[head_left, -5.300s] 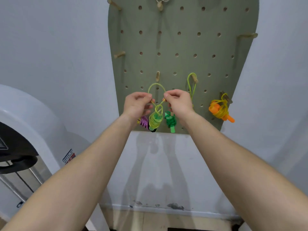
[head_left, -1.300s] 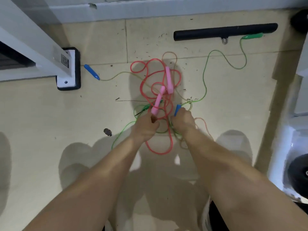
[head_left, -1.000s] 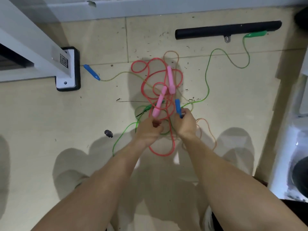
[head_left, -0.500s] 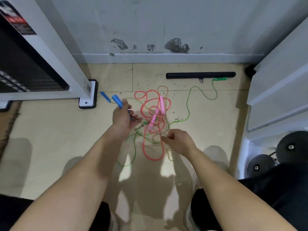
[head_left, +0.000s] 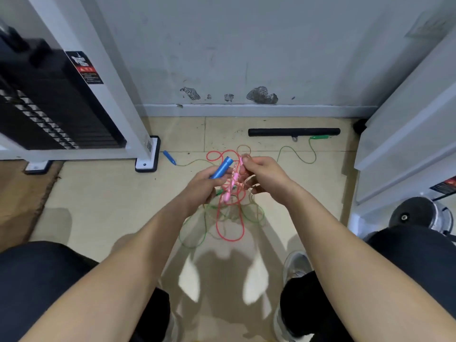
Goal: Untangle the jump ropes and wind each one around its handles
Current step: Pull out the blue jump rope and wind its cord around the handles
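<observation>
Both fists are closed: my left hand [head_left: 201, 186] grips the blue handle [head_left: 221, 167], which points toward the upper right of the frame, and my right hand [head_left: 265, 175], just beside it, pinches the pink cord [head_left: 230, 219] that hangs down at frame centre.

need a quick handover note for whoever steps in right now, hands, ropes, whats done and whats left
Left hand: grip shut on the blue handle, lifted off the floor.
Right hand: pinching a thin rope strand above the tangle; which rope is unclear.
Ropes: the red rope with its pink handles and the green rope hang knotted together between the hands, loops trailing on the floor. The second blue handle and a green handle lie by the wall, next to a black bar.
Done: nothing separated or wound.
Left: untangle all ropes, then wind each around its handles.
</observation>
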